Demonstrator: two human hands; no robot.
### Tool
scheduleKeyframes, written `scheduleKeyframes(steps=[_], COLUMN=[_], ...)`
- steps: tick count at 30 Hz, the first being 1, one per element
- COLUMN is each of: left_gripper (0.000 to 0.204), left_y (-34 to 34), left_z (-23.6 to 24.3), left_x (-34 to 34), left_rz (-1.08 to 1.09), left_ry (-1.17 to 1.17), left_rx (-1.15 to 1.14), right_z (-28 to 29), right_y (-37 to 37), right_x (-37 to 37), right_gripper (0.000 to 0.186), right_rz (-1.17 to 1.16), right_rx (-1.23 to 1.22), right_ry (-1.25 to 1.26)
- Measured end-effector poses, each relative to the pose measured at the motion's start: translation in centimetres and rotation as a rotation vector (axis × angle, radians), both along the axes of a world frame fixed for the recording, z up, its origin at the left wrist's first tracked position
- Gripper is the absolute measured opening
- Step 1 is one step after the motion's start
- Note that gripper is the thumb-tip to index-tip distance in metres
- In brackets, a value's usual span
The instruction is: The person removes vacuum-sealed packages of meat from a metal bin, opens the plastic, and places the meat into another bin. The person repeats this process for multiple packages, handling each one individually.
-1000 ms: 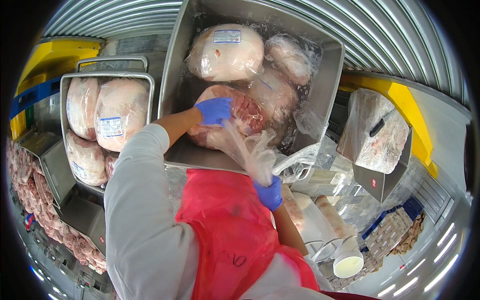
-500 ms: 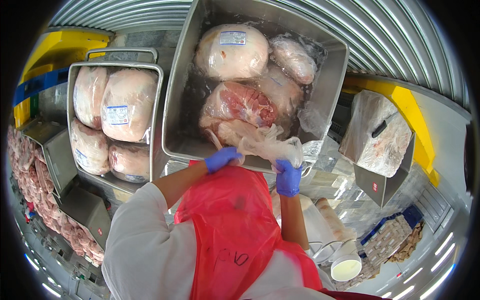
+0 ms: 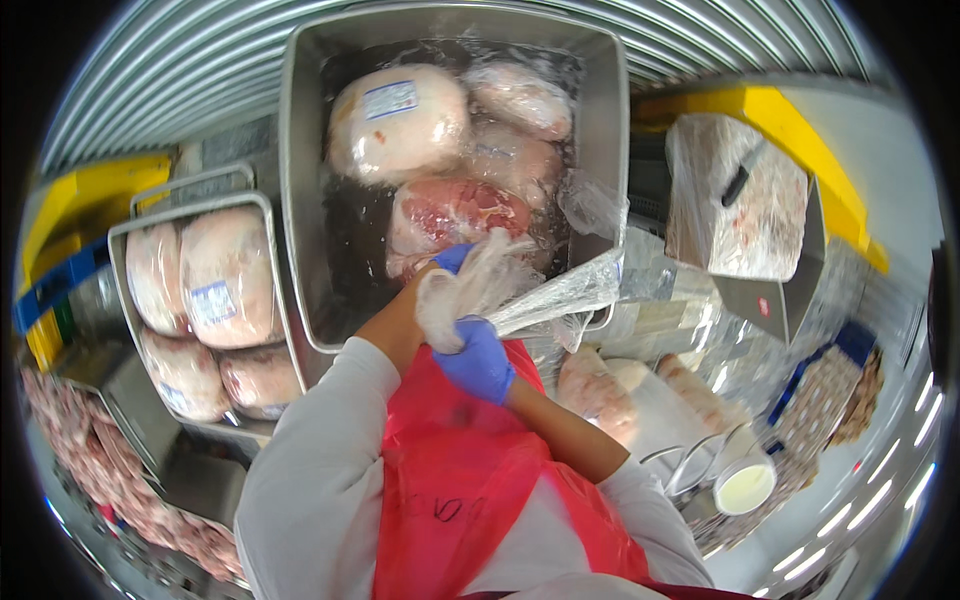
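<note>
A large red piece of meat (image 3: 460,210) in clear plastic lies at the near side of the water-filled metal tub. The loose end of its plastic bag (image 3: 480,275) is bunched up and stretches to the right, over the tub's rim. My left hand (image 3: 453,258) is closed on this bag close to the meat; plastic hides most of its fingers. Nearer to me, my right hand (image 3: 474,362) is closed around the gathered bag, in front of the tub. Behind the red meat, a pale wrapped piece with a label (image 3: 400,125) and other wrapped pieces (image 3: 518,100) sit in the water.
The metal tub (image 3: 303,200) has high walls. To its left, a smaller metal bin (image 3: 285,290) holds several wrapped pieces. At right, a knife (image 3: 737,185) lies on a plastic-covered block (image 3: 690,240). White buckets (image 3: 745,485) and more meat (image 3: 595,390) are at the lower right.
Both hands have moved, the left up toward the meat and the right leftward and lower. The bag's loose end is now bunched and pulled across. My view has shifted.
</note>
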State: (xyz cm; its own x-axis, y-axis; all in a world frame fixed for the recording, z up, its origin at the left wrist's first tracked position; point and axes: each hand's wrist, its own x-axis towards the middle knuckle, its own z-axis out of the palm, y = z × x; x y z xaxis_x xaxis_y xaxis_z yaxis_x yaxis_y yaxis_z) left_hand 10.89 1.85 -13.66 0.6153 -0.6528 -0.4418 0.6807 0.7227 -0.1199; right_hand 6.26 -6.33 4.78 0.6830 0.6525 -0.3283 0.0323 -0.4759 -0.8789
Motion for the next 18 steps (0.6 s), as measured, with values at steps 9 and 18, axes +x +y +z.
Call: scheduleKeyframes(steps=[9, 18], left_gripper=[0.049, 0.038], left_y=[8.4, 0.8], left_z=[-1.3, -3.2], left_x=[-4.9, -2.6], left_rz=[-0.337, -1.481], left_ry=[-0.009, -0.872], left_rx=[1.193, 1.687], right_z=[-1.4, 2.3], right_y=[1.7, -7.3], right_x=[-1.0, 1.5], right_gripper=[0.010, 0.024], right_rz=[-0.047, -0.489], right_rx=[0.187, 0.144], right_ry=[0.161, 0.504])
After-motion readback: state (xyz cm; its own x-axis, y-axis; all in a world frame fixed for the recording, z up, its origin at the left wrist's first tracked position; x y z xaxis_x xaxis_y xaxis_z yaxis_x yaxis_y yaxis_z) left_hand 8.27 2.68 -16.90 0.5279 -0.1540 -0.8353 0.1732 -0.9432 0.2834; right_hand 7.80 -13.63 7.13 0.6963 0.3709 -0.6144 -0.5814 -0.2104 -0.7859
